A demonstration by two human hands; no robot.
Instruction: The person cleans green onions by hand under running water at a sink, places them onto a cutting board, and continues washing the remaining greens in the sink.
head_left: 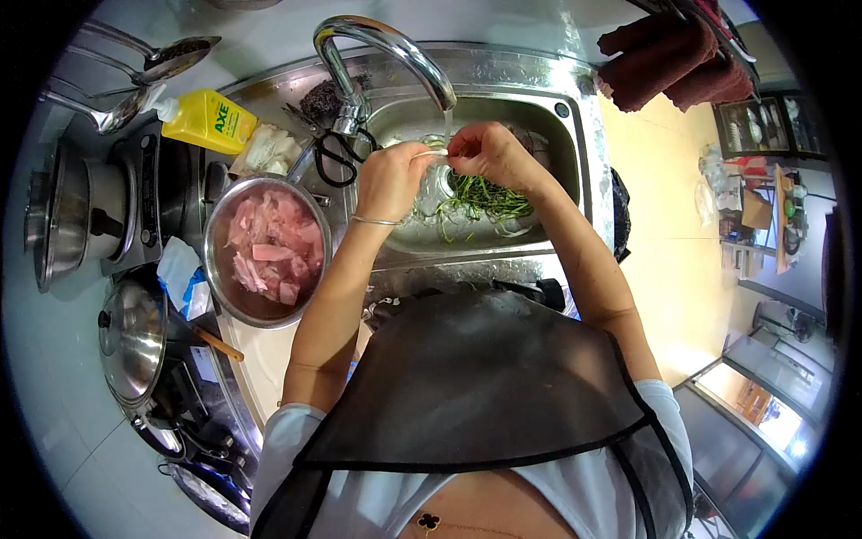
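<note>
Your left forearm (337,283) and right forearm (588,234) reach forward, slanting inward until the hands almost meet. Your left hand (388,184) is pinched at thumb and fingertips, its back turned up; your right hand (496,159) (fingers curled well in) faces it in a similar pinch.

Two hands (391,184) (494,160), one faucet (395,39), one sink (590,180)

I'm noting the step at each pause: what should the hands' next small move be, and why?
Probably rub the pale stalk along its length under the running water: the left hand and right hand appear to pinch it between them, just below the faucet, with loose greens lying in the sink.
</note>
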